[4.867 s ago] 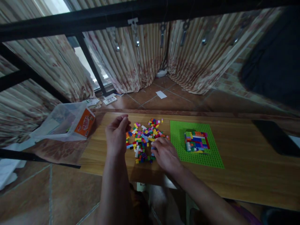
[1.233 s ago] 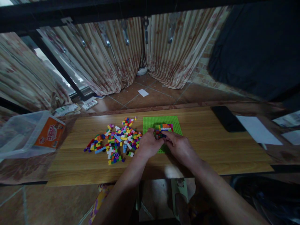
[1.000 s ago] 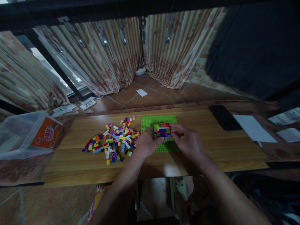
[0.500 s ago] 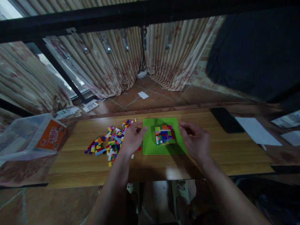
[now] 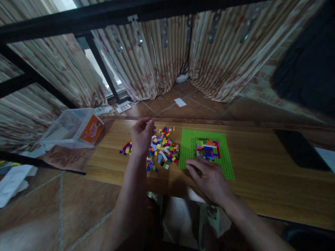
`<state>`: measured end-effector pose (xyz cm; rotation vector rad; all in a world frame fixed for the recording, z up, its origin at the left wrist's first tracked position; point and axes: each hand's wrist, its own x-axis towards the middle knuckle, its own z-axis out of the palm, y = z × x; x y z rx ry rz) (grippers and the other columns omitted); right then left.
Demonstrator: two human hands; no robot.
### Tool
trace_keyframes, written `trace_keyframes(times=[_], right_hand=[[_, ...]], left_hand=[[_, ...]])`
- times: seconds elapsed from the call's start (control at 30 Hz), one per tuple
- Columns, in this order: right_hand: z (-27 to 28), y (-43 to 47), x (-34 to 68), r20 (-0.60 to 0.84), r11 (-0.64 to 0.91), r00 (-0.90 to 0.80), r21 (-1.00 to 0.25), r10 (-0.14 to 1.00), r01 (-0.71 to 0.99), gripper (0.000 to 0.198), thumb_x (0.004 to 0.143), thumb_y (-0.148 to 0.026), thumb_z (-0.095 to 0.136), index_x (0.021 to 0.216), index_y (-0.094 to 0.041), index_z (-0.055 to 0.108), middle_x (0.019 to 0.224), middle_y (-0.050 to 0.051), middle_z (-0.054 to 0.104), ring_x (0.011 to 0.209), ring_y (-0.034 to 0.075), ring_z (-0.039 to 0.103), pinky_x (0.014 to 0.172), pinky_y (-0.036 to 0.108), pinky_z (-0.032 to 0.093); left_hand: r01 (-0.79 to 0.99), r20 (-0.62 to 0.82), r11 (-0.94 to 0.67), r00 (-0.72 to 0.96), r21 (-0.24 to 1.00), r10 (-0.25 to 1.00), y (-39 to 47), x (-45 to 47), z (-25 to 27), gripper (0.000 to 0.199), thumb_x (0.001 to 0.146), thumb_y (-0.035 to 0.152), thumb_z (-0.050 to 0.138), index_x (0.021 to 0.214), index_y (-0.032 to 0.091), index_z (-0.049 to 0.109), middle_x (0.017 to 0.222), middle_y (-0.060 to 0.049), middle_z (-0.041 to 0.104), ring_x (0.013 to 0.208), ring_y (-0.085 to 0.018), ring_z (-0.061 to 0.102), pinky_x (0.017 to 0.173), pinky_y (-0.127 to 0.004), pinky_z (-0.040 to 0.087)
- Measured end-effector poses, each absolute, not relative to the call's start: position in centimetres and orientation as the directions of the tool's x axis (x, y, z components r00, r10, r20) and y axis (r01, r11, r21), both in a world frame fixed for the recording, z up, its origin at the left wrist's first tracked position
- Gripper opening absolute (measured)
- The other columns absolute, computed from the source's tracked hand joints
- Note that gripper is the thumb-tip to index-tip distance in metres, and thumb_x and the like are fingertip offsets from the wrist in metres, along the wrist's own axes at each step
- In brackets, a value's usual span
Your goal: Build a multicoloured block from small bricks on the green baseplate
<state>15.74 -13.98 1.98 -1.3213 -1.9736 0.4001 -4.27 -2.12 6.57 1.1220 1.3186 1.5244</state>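
Left hand (image 5: 141, 136), thumb drawn in against fingers, over loose bricks (image 5: 167, 152); cannot tell whether holding any. Right hand (image 5: 209, 176), half curled, over near edge of green baseplate (image 5: 187, 140); hold likewise unclear. Just beyond right hand: brick build (image 5: 209, 149), on baseplate. Could scatter bricks through low left-hand sweep, bump build through careless right-hand swing. Hidden: bricks behind left hand, build's near side behind right.
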Motion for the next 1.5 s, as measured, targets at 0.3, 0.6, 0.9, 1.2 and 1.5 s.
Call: trace_keyframes(times=[0.3,0.6,0.9,1.2,1.5], right_hand=[[-0.4,-14.1,12.1,0.251,0.477,-0.411,-0.573,0.876,0.667,0.019,0.093,-0.017,0.048,0.090,-0.021,0.066,0.087,0.004,0.067,0.077,0.017,0.062,0.069,0.028,0.047],[-1.3,-13.1,9.4,0.228,0.490,-0.438,-0.513,0.870,0.705,0.021,0.092,-0.017,0.052,0.081,-0.022,0.070,0.077,0.003,0.062,0.076,0.017,0.059,0.071,0.028,0.045],[-0.7,-11.9,9.5,0.166,0.409,-0.377,-0.462,0.911,0.787,0.021,0.092,-0.019,0.051,0.079,-0.020,0.068,0.078,0.003,0.061,0.076,0.018,0.058,0.070,0.030,0.043],[-0.6,-12.0,8.5,0.225,0.414,-0.349,-0.560,0.910,0.718,0.020,0.093,-0.020,0.049,0.086,-0.022,0.068,0.082,0.003,0.063,0.079,0.018,0.059,0.074,0.030,0.045],[-0.6,-9.5,6.2,0.316,0.491,-0.378,-0.504,0.870,0.710,0.034,0.091,-0.009,0.042,0.111,-0.021,0.067,0.103,0.008,0.065,0.098,0.021,0.059,0.086,0.034,0.049]], left_hand=[[-0.118,0.101,-0.149,-0.339,0.982,0.935,-2.1,-5.9,6.9,0.019,0.074,0.029,0.068,0.086,0.015,0.064,0.062,0.003,0.058,0.049,-0.005,0.050,0.051,-0.018,0.043],[-0.216,0.063,-0.190,-0.486,0.958,0.872,-2.5,-9.4,7.8,0.014,0.073,0.027,0.068,0.082,0.017,0.064,0.063,0.004,0.056,0.049,-0.004,0.049,0.052,-0.018,0.042],[-0.270,0.046,-0.197,-0.477,0.942,0.877,-2.7,-10.8,7.7,0.015,0.071,0.026,0.069,0.082,0.017,0.065,0.062,0.004,0.056,0.049,-0.004,0.049,0.052,-0.018,0.042],[-0.271,0.025,-0.184,-0.501,0.945,0.865,-2.8,-11.6,7.7,0.019,0.072,0.030,0.069,0.084,0.017,0.064,0.065,0.004,0.057,0.050,-0.004,0.050,0.053,-0.017,0.043],[-0.269,0.017,-0.173,-0.499,0.947,0.866,-2.8,-11.7,7.7,0.016,0.074,0.029,0.067,0.084,0.017,0.065,0.065,0.003,0.059,0.050,-0.004,0.050,0.053,-0.018,0.043]])
